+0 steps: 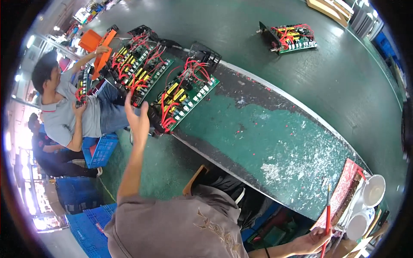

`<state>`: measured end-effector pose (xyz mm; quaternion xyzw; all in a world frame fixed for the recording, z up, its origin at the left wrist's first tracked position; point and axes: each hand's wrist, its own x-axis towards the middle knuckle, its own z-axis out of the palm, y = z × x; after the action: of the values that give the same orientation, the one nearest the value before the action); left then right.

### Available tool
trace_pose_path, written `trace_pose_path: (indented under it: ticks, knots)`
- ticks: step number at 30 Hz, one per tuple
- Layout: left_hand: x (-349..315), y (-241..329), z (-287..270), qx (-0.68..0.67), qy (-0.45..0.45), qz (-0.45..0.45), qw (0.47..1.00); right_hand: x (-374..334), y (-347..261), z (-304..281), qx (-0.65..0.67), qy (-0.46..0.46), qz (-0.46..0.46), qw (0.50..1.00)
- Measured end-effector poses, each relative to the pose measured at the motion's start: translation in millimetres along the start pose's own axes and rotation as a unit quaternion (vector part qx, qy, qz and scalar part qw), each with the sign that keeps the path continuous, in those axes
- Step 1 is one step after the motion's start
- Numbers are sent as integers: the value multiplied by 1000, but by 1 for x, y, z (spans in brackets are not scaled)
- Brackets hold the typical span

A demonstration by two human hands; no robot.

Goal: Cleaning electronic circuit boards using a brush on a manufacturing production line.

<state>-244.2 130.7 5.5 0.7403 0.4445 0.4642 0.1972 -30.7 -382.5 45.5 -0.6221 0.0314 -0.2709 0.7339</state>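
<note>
Red plastic-sheathed wires (pixel 167 122) are already fitted to 1 rectangular green circuit board (pixel 185 100) beside the widely spread, seemingly empty left hand (pixel 138 123), 1 slim red-handled brush (pixel 328 217) is pinched in the curled right hand (pixel 312 242), and remaining work cannot be judged.

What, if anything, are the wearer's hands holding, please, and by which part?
The right hand grips a slim red brush by its handle; the left hand looks empty.

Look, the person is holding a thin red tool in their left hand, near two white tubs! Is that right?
Not quite: the head view shows the thin red tool in the right hand, not the left hand. It is near two white tubs.
</note>
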Motion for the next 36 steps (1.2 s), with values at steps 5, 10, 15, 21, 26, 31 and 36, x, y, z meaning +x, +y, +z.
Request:
trace_pose_path:
  ticks: [5,10,15,21,26,31,36]
  knots:
    - [-15,22,27,-160,-74,-149,973,-6,-3,-12,-47,-32,-5,998]
    - [-8,18,15,-151,-159,-74,973,-28,-9,-11,-52,-30,-11,998]
    - [-8,26,24,-215,-233,-47,947,-46,-22,-7,-15,10,18,1000]
    - [-14,69,43,-237,-342,-17,909,-49,-25,-33,-10,-22,-14,1000]
    - [-18,87,63,-260,-409,13,874,-57,-33,-31,-30,-23,-17,999]
    - [-32,122,90,-328,-490,28,807,-62,-36,-24,-16,-9,-13,1000]
    - [-61,146,116,-372,-480,-7,795,-61,-36,-21,-23,-1,-13,1000]
